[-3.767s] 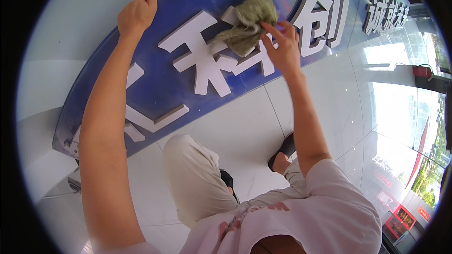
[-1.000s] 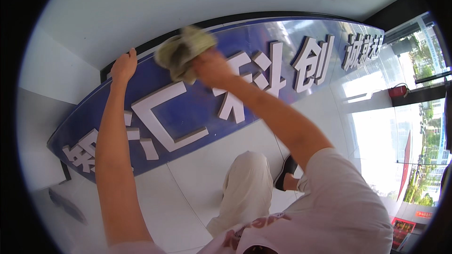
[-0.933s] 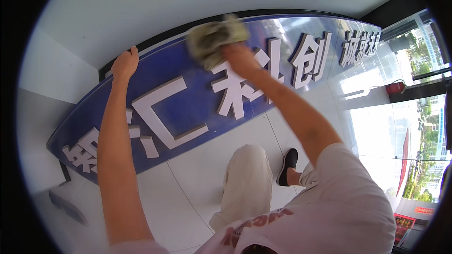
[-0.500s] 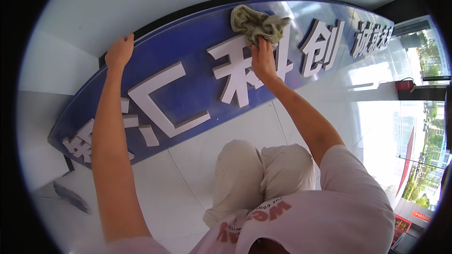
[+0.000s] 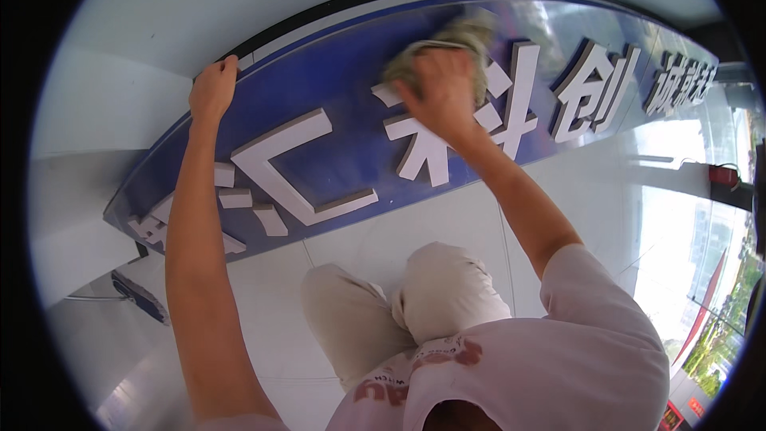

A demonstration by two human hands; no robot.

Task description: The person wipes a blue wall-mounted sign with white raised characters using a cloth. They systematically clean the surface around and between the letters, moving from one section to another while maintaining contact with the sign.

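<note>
A long blue signboard [image 5: 335, 56] with a curved look spans the view, bearing thick raised white characters [image 5: 291, 132]. My left hand [image 5: 214, 89] is closed over its far upper edge, towards the left. My right hand [image 5: 443, 84] presses a bunched grey-green cloth [image 5: 471, 32] onto the blue face, just above and over the top of a large character in the middle. The fingers lie over the cloth, somewhat blurred, and hide part of it and of the character.
A pale wall [image 5: 263, 0] rises behind the board. Under my bent knees [image 5: 447, 283] runs a light tiled floor [image 5: 279, 335]. At the lower left lies a dark, flat oblong thing [image 5: 142, 299] by a thin rod. Bright glass [image 5: 678, 223] and a small red object [image 5: 724, 174] are at right.
My right hand has moved up over the cloth, which has slid left and slightly down across the board. My left hand keeps its hold on the edge. The view has shifted a little.
</note>
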